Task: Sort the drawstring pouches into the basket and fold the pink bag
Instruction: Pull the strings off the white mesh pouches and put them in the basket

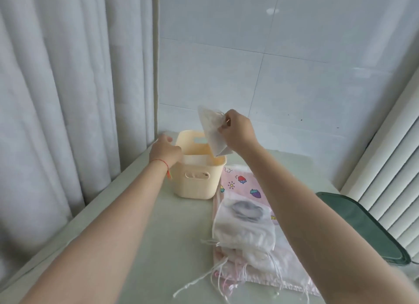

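I see the cream basket (199, 174) standing on the pale bench (145, 247), its inside mostly hidden from me; what it holds I cannot tell. My left hand (164, 150) has its grip curled on the basket's left rim. My right hand (239, 130) pinches a white drawstring pouch (212, 131) by its top, hanging over the basket's opening. More pouches (243, 231) lie piled on the pink bag (244, 183), flat just right of the basket.
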`<state>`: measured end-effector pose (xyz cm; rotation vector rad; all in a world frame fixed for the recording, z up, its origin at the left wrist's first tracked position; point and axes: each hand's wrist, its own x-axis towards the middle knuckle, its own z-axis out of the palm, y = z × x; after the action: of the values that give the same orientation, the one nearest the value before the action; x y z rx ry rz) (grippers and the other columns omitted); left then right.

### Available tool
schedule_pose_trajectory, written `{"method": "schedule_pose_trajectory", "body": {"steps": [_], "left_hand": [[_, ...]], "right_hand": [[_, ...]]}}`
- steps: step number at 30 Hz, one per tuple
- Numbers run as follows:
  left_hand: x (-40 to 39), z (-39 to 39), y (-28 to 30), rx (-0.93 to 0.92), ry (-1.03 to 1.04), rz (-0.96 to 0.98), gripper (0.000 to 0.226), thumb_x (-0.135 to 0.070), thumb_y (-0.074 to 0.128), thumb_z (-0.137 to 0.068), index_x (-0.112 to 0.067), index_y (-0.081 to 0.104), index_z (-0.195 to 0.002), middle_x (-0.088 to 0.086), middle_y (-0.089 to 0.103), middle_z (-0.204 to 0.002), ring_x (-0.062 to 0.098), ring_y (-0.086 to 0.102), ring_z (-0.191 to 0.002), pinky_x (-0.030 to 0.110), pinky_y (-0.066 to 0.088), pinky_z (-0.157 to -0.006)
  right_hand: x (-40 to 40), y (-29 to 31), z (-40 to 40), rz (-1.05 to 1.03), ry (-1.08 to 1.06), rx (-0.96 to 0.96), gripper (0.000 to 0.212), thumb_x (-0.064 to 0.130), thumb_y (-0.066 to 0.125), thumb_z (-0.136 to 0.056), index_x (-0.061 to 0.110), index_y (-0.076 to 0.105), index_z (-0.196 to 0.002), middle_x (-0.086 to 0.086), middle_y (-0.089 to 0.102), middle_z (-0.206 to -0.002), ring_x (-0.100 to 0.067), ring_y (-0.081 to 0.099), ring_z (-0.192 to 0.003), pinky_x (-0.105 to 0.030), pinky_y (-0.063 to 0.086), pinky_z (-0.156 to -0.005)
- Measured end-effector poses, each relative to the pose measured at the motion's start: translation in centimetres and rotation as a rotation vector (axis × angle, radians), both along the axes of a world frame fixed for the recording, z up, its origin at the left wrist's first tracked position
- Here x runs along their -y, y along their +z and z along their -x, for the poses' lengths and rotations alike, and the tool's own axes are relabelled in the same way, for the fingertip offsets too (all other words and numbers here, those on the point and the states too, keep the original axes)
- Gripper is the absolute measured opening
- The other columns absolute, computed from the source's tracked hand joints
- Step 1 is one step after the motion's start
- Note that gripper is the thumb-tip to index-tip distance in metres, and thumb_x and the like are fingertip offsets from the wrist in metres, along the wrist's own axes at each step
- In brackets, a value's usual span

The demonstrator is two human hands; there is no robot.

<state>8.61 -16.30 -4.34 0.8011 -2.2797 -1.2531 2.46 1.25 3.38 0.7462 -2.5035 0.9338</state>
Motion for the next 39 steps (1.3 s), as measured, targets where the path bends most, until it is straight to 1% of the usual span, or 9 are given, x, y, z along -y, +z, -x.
{"method": "schedule_pose_trajectory", "body": {"steps": [4, 8, 14, 18, 22, 24, 31, 35, 39], "left_hand": [[-0.4, -0.1, -1.6, -0.183, -0.033, -0.141, 0.042, -0.01, 0.053, -0.08, -0.018, 0.05, -0.122, 0.005, 0.06, -0.099, 0.032, 0.063, -0.092, 0.037, 0.052, -0.081], [-1.0, 0.1, -3.5, -0.256, -0.032, -0.145, 0.041, -0.008, 0.052, -0.083, -0.018, 0.055, -0.122, 0.002, 0.059, -0.111, 0.022, 0.058, -0.095, 0.029, 0.044, -0.08], [-0.9, 0.6, -4.3, -0.337, -0.012, -0.081, 0.035, -0.008, 0.047, -0.087, -0.019, 0.058, -0.119, 0.003, 0.055, -0.118, 0.02, 0.054, -0.1, 0.031, 0.042, -0.09], [-1.3, 0.5, -4.6, -0.359, 0.019, -0.024, 0.028, -0.01, 0.044, -0.092, -0.019, 0.063, -0.11, 0.005, 0.056, -0.117, 0.019, 0.055, -0.1, 0.028, 0.04, -0.086], [-2.2, 0.2, -4.8, -0.346, 0.07, 0.034, 0.03, -0.012, 0.04, -0.094, -0.017, 0.065, -0.111, 0.003, 0.057, -0.121, 0.019, 0.054, -0.105, 0.024, 0.035, -0.082], [-2.7, 0.1, -5.0, -0.343, 0.076, 0.04, 0.031, -0.014, 0.039, -0.096, -0.015, 0.065, -0.113, 0.003, 0.056, -0.124, 0.021, 0.055, -0.109, 0.024, 0.035, -0.081], [-4.3, 0.1, -2.9, -0.315, 0.231, 0.372, 0.03, -0.007, 0.051, -0.085, -0.014, 0.066, -0.111, 0.01, 0.054, -0.12, 0.03, 0.046, -0.118, 0.04, 0.036, -0.09], [-9.6, -0.3, -0.7, -0.56, -0.028, 0.322, 0.014, -0.01, 0.053, -0.084, -0.012, 0.066, -0.087, 0.002, 0.061, -0.089, 0.025, 0.057, -0.087, 0.037, 0.047, -0.075], [-15.3, -0.3, -0.3, -0.297, -0.478, 0.262, 0.017, -0.019, 0.052, -0.085, -0.023, 0.068, -0.081, -0.009, 0.061, -0.061, 0.019, 0.059, -0.063, 0.032, 0.05, -0.065]], "right_hand": [[2.8, -1.6, 0.1, -0.153, 0.019, -0.099, 0.015, 0.006, 0.044, -0.09, 0.002, 0.048, -0.104, -0.011, 0.048, -0.096, -0.028, 0.045, -0.08, -0.035, 0.034, -0.063], [3.6, -3.4, 0.8, -0.533, 0.003, -0.101, 0.012, 0.007, 0.049, -0.092, 0.012, 0.046, -0.103, -0.007, 0.047, -0.099, -0.028, 0.047, -0.09, -0.033, 0.033, -0.065], [4.9, -3.2, 0.0, -0.957, 0.202, 0.343, 0.031, 0.007, 0.047, -0.093, 0.018, 0.067, -0.114, -0.002, 0.061, -0.119, -0.025, 0.059, -0.108, -0.029, 0.05, -0.086], [4.5, -2.4, 0.6, -0.782, 0.255, 0.636, 0.029, 0.022, 0.046, -0.099, 0.016, 0.069, -0.115, -0.003, 0.069, -0.118, -0.021, 0.064, -0.109, -0.036, 0.051, -0.096], [4.7, -3.5, -0.5, -0.66, 0.177, 0.668, 0.066, 0.056, 0.019, -0.101, 0.015, 0.065, -0.123, -0.003, 0.061, -0.128, -0.027, 0.053, -0.125, -0.037, 0.036, -0.1], [4.7, -4.2, -0.9, -0.678, 0.136, 0.647, 0.072, 0.061, 0.015, -0.1, 0.013, 0.063, -0.126, -0.002, 0.055, -0.136, -0.025, 0.043, -0.134, -0.037, 0.027, -0.106], [-0.2, -2.7, -0.8, -0.194, 0.122, 0.283, 0.056, 0.042, 0.031, -0.102, 0.01, 0.074, -0.087, -0.009, 0.071, -0.098, -0.026, 0.064, -0.093, -0.036, 0.049, -0.089], [-5.7, -3.5, -0.2, -0.157, 0.027, 0.279, 0.038, 0.031, 0.041, -0.099, 0.01, 0.071, -0.087, -0.006, 0.07, -0.092, -0.026, 0.064, -0.085, -0.036, 0.051, -0.078], [-10.7, -5.8, 0.3, -0.578, -0.053, 0.484, 0.029, 0.031, 0.052, -0.094, 0.006, 0.068, -0.09, -0.009, 0.07, -0.085, -0.027, 0.067, -0.072, -0.03, 0.051, -0.065]]}}
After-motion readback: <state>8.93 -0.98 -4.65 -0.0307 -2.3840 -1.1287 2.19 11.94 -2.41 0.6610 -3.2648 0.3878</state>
